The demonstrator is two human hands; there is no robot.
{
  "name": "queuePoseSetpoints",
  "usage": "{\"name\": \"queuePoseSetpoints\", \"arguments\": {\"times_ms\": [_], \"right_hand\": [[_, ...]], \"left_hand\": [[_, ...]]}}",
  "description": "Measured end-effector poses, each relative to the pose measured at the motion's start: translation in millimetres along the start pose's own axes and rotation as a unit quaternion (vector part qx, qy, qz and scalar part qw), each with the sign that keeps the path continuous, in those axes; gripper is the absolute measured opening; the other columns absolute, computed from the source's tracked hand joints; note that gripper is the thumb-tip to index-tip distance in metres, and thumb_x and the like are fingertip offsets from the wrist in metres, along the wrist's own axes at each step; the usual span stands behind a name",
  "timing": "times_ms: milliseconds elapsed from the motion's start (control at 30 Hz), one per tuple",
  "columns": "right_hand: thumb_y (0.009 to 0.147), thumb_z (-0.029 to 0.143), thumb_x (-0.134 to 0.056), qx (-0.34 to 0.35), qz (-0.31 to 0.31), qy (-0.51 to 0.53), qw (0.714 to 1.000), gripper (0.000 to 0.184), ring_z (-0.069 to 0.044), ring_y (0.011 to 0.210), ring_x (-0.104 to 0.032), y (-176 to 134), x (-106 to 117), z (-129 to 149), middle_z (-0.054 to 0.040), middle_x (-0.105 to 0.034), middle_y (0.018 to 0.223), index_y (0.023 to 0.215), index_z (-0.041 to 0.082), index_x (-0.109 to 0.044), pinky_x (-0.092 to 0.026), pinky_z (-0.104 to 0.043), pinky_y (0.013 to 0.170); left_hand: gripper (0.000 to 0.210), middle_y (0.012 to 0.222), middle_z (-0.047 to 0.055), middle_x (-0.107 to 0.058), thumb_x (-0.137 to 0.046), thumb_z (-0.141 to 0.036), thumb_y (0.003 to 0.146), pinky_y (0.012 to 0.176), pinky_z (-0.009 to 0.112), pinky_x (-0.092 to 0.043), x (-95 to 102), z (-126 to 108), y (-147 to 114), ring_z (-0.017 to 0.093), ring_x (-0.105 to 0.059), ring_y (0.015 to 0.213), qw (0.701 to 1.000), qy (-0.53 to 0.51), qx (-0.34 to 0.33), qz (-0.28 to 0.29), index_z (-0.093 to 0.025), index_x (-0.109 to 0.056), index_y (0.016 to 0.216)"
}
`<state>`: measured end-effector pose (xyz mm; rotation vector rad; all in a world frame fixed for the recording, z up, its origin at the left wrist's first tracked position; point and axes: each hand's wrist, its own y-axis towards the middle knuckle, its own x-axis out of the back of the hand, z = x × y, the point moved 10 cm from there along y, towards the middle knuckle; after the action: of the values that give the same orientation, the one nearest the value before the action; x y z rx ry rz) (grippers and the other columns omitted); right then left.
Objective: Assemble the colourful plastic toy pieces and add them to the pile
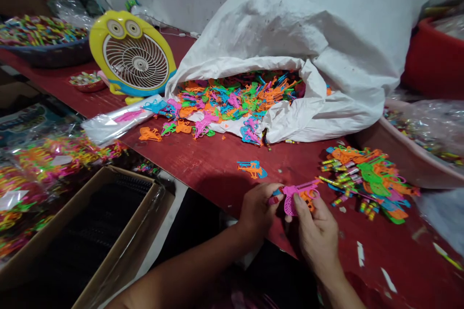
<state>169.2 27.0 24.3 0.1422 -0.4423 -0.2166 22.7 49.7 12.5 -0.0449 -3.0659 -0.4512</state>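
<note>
Right at the table's near edge, the right hand (321,234) pinches a pink toy pistol (290,201), an orange pistol (308,196) showing behind it. The left hand (259,208) grips a small red-and-blue piece (276,197) beside its handle, fingertips partly hidden. Beyond, red tabletop (297,159) lies open, broken by an orange-and-blue pistol pair (253,169). Far side, the white sack (326,19) spills more, its depths too dark to read! Right, a mixed pile (375,178) crowds the pink basin (409,144); the red tub (427,58) is cut off.
</note>
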Motion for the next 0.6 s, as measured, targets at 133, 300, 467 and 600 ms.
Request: {"name": "queuePoseSetpoints", "arguments": {"times_ms": [133, 300, 467, 600], "right_hand": [[0.094, 0.038, -0.055, 0.083, -0.047, -0.088, 0.992, 0.019, -0.016, 0.061, -0.055, -4, 7, 15, -0.0008, -0.058, 0.069, 0.085, 0.021, -0.058, -0.043, -0.026, 0.060], [0.094, 0.041, -0.053, 0.036, -0.016, -0.056, 0.998, 0.023, -0.015, 0.057, -0.053, 0, 4, 5, -0.0001, -0.057, 0.064, 0.087, 0.020, -0.059, -0.042, -0.026, 0.057], [0.094, 0.042, -0.053, 0.058, -0.041, -0.077, 0.994, 0.024, -0.016, 0.059, -0.054, 0, 3, 12, -0.0006, -0.059, 0.067, 0.087, 0.020, -0.058, -0.042, -0.026, 0.059], [0.093, 0.042, -0.053, 0.104, -0.057, -0.127, 0.985, 0.025, -0.016, 0.061, -0.054, 0, 3, 24, -0.0011, -0.059, 0.068, 0.083, 0.020, -0.058, -0.041, -0.026, 0.060]], "left_hand": [[0.020, 0.100, 0.006, -0.074, -0.055, -0.021, 0.092, 0.087, 0.030, -0.052, -1.2, -3, -1, 0.019, -0.068, 0.093, 1.000, 0.003, -0.021, 0.003, -0.018, -0.070, 0.104], [0.022, 0.101, 0.005, -0.074, -0.053, -0.019, 0.092, 0.087, 0.029, -0.052, -1.3, -5, -4, 0.018, -0.068, 0.093, 0.999, 0.029, -0.042, -0.002, -0.020, -0.069, 0.107], [0.023, 0.103, 0.007, -0.074, -0.051, -0.020, 0.092, 0.087, 0.031, -0.053, -1.2, -9, -4, 0.020, -0.069, 0.094, 0.998, 0.043, -0.051, 0.002, -0.019, -0.068, 0.109], [0.025, 0.100, 0.008, -0.074, -0.050, -0.019, 0.091, 0.086, 0.031, -0.053, -0.9, -9, -3, 0.021, -0.069, 0.092, 0.997, 0.064, -0.043, 0.004, -0.018, -0.068, 0.108]]}}
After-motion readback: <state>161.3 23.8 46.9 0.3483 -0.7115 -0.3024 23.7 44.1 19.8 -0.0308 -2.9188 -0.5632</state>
